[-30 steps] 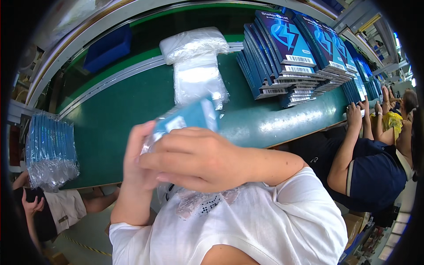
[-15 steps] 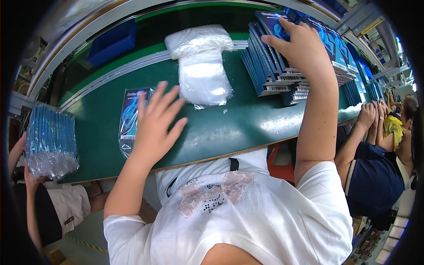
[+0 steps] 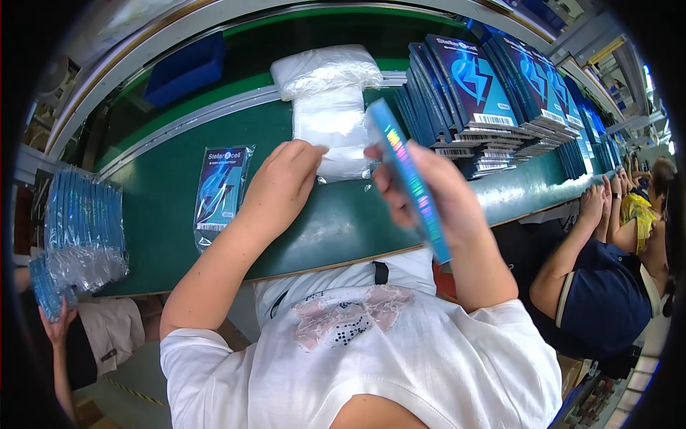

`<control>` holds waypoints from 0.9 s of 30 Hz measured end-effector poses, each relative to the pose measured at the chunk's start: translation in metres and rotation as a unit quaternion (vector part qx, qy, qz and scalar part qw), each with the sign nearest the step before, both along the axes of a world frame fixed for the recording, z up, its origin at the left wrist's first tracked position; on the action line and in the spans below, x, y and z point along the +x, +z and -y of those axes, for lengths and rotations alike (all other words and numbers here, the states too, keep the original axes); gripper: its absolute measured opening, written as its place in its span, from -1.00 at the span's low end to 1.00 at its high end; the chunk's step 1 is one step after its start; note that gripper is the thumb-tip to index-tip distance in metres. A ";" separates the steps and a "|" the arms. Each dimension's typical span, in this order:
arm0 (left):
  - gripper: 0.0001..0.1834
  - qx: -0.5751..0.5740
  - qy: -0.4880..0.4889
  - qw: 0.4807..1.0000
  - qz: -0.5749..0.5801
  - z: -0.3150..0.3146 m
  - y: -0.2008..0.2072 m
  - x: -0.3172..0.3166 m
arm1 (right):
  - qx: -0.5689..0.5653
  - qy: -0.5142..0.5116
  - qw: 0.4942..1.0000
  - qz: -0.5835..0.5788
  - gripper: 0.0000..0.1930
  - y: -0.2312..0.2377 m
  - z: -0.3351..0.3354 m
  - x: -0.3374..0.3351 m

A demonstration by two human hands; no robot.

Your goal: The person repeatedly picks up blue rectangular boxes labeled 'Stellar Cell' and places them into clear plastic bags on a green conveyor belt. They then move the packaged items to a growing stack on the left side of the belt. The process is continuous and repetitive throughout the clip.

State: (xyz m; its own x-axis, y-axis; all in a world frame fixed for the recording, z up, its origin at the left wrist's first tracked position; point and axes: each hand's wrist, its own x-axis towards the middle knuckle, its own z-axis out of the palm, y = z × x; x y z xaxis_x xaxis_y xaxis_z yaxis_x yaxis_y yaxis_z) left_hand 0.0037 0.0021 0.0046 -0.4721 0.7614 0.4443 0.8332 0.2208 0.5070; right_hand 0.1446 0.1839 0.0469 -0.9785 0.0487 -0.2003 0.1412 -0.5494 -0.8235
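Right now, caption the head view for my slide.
Left hand at the clear bags, right hand holding a blue box.

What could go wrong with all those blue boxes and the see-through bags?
The thin blue box is tilted above the table in just the right hand, so it might slip.
The clear bags lie close together in a pile, so the left hand beside them might catch more than one.
The piled blue boxes sit unevenly, so a bump might make some slide.
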 end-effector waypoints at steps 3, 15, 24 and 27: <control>-0.81 0.010 -0.009 1.000 -0.015 0.005 -0.008 -0.006 | -0.092 0.008 0.996 0.016 -0.68 -0.031 0.014 0.002; -0.84 0.031 0.078 0.946 0.312 0.010 0.000 -0.003 | -0.099 0.027 0.995 0.021 -0.44 -0.051 0.011 -0.012; -0.68 0.001 0.044 0.972 0.231 0.014 0.008 0.013 | 0.133 -0.145 0.981 -0.004 -0.17 -0.058 0.029 -0.003; -0.59 0.005 0.026 0.985 0.171 0.018 0.011 0.012 | 0.150 -0.099 0.983 -0.035 -0.18 -0.056 0.024 -0.003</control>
State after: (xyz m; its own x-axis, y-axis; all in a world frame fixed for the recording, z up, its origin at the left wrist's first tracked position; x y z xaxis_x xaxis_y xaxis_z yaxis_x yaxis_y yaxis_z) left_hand 0.0157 -0.0162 0.0156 -0.6340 0.7285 0.2596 0.6012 0.2532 0.7579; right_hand 0.1413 0.1601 -0.0087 -0.9545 0.2871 -0.0799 -0.0073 -0.2906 -0.9568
